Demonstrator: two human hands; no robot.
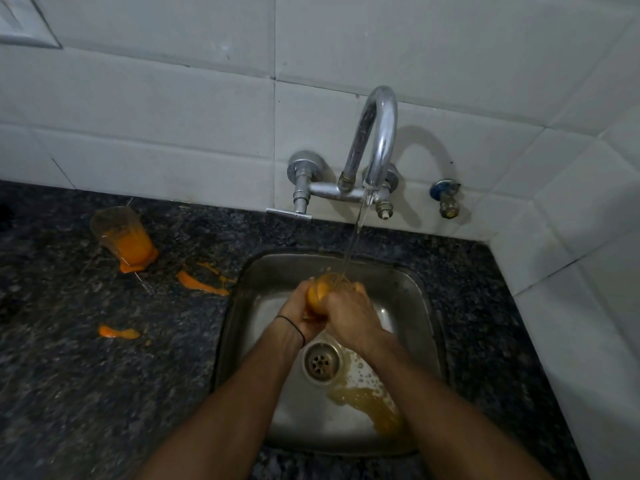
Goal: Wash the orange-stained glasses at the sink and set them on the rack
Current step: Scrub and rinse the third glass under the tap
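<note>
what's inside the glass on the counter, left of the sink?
Orange liquid fills the lower part of the counter glass; the upper part looks empty. The orange hides the glass's bottom.

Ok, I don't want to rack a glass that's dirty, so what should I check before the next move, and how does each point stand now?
1. Water runs from the tap onto the held glass: ok.
2. Left hand and right hand both grip it over the sink: ok.
3. Held glass free of orange: not ok, orange coats it.
4. Drain flowing freely: cannot tell; orange water pools beside it.
5. Rack ready: cannot tell, none in view.
6. Second glass on the counter washed: not ok, orange inside, spills nearby.
</note>
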